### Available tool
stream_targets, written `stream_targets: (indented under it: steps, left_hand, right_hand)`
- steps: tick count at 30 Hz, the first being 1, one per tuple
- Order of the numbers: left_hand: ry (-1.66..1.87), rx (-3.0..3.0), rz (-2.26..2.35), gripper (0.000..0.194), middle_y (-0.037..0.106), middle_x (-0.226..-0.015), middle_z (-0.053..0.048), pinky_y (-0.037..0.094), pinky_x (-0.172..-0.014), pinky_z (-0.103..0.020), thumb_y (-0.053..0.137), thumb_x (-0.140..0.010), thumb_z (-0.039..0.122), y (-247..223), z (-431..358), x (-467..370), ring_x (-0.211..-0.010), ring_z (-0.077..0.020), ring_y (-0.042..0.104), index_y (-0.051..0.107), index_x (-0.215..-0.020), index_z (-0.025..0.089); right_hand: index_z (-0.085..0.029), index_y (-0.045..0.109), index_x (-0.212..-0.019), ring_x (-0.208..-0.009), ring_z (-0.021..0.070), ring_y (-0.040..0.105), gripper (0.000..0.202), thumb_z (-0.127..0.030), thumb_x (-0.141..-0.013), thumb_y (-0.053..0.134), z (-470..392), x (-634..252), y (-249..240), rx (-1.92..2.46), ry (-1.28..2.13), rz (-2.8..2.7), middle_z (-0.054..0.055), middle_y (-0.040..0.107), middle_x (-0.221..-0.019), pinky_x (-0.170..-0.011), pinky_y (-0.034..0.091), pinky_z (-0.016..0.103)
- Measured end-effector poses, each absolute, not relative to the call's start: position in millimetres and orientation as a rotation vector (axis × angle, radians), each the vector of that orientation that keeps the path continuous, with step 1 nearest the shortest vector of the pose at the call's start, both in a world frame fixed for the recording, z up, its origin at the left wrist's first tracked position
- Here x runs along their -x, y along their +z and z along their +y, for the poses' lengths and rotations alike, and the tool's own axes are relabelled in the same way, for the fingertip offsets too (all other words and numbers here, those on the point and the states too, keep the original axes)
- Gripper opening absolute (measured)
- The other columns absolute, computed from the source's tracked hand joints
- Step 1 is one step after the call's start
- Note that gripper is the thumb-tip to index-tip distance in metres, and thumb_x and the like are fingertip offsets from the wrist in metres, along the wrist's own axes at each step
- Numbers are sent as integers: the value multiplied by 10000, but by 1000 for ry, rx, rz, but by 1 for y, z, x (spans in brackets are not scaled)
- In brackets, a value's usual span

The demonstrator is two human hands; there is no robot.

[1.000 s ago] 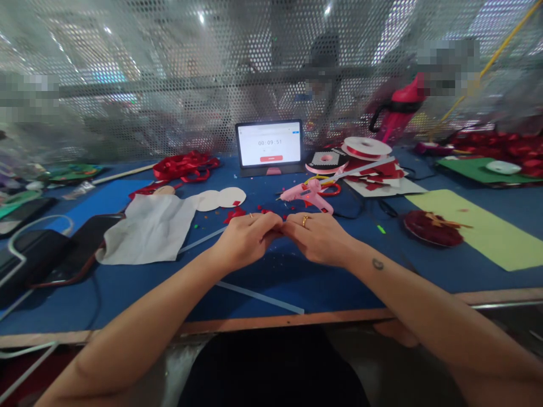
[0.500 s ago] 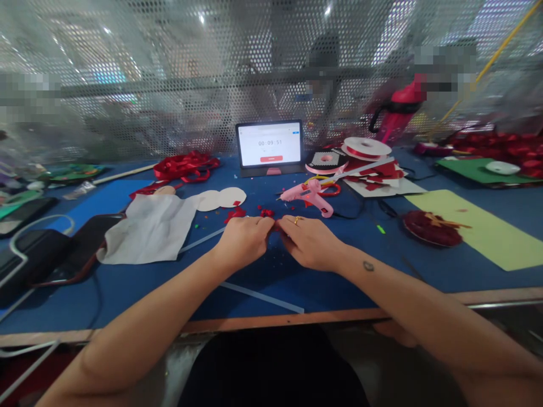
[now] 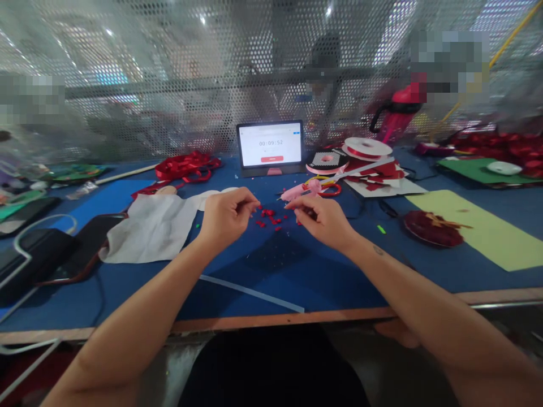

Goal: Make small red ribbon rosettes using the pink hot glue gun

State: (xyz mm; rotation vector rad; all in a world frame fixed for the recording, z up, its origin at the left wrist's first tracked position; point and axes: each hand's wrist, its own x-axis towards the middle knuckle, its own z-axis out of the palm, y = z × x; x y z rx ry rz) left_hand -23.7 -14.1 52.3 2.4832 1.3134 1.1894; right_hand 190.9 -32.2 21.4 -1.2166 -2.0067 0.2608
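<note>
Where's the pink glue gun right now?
In the head view, the pink glue gun lies just right of centre, beyond the right hand, in front of the ribbon spools.

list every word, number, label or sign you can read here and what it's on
"00:09:52": on the lit tablet screen.
Too small to read: the faint line under those digits, the pale marks on the red button, and anything on the blue box at the upper right of the display.
I can make out no other text.

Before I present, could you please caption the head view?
Left hand and right hand flank red scraps near a pink glue gun.
</note>
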Motion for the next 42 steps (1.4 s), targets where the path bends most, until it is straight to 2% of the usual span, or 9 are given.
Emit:
stream_targets:
  steps: [3, 7, 12, 19, 28, 33, 38, 40, 42]
  left_hand:
    - [1276, -2190, 1194, 130, 656, -642, -11, 481, -566, -209, 548, -773, 239, 47, -7, 24, -587, -114, 620, 639, -745, 151]
    - [1116, -2136, 1155, 152, 686, -714, -27, 516, -639, -245, 609, -730, 264, 34, 4, 23, -656, -138, 643, 672, -817, 157]
    - [935, -2184, 1166, 340, 705, -869, -60, 519, -726, -265, 606, -720, 208, 28, 8, 23, -765, -158, 657, 647, -1053, 156]
    - [726, -2639, 1366, 335, 670, -619, -21, 411, -570, -233, 528, -816, 254, 34, 3, 23, -544, -121, 567, 613, -1138, 216]
    - [875, -2521, 1094, 362, 660, -734, -16, 447, -597, -217, 574, -722, 173, 30, 5, 22, -604, -95, 552, 639, -1078, 191]
    - [921, -2241, 1085, 349, 690, -896, -66, 501, -712, -250, 552, -749, 195, 34, 2, 19, -776, -130, 624, 631, -1088, 162]
    - [964, -2126, 1122, 147, 643, -697, -22, 451, -555, -210, 605, -720, 264, 32, 6, 21, -579, -89, 561, 652, -799, 151]
    - [1012, -2055, 1107, 125, 567, -596, 18, 392, -493, -197, 610, -702, 241, 32, 7, 22, -509, -70, 497, 587, -791, 157]
    - [1050, -1999, 1087, 191, 482, -541, 58, 353, -477, -195, 595, -680, 188, 32, 8, 22, -476, -61, 439, 530, -859, 177]
  right_hand:
    - [-172, 650, -955, -552, 103, 541, 246, -213, -794, 468, -32, -191, 21, 1201, 252, -2034, 12, 649, -680, -563, 377, 236]
    - [-171, 649, -941, -614, 118, 569, 230, -212, -792, 478, -31, -193, 20, 1175, 253, -2029, 27, 664, -732, -592, 395, 241]
    - [-172, 646, -934, -648, 129, 581, 221, -203, -795, 476, -28, -195, 19, 1146, 246, -2020, 28, 665, -731, -591, 400, 240]
    - [-171, 655, -936, -630, 123, 577, 230, -197, -787, 483, -29, -195, 19, 1154, 242, -2027, 29, 670, -743, -593, 409, 240]
    - [-163, 661, -940, -652, 133, 587, 240, -196, -785, 481, -29, -195, 19, 1168, 231, -2039, 42, 674, -757, -614, 416, 249]
    - [-160, 662, -935, -638, 129, 579, 239, -197, -786, 478, -30, -194, 20, 1163, 238, -2043, 35, 665, -721, -602, 411, 242]
    - [-157, 664, -915, -641, 130, 577, 229, -199, -788, 478, -30, -194, 21, 1162, 239, -2050, 33, 655, -697, -606, 409, 242]
    - [-162, 663, -918, -643, 130, 576, 229, -202, -789, 478, -31, -194, 21, 1164, 235, -2051, 32, 657, -701, -610, 409, 244]
    - [-163, 661, -921, -645, 131, 576, 230, -206, -789, 478, -31, -194, 22, 1160, 231, -2054, 33, 659, -708, -610, 408, 245]
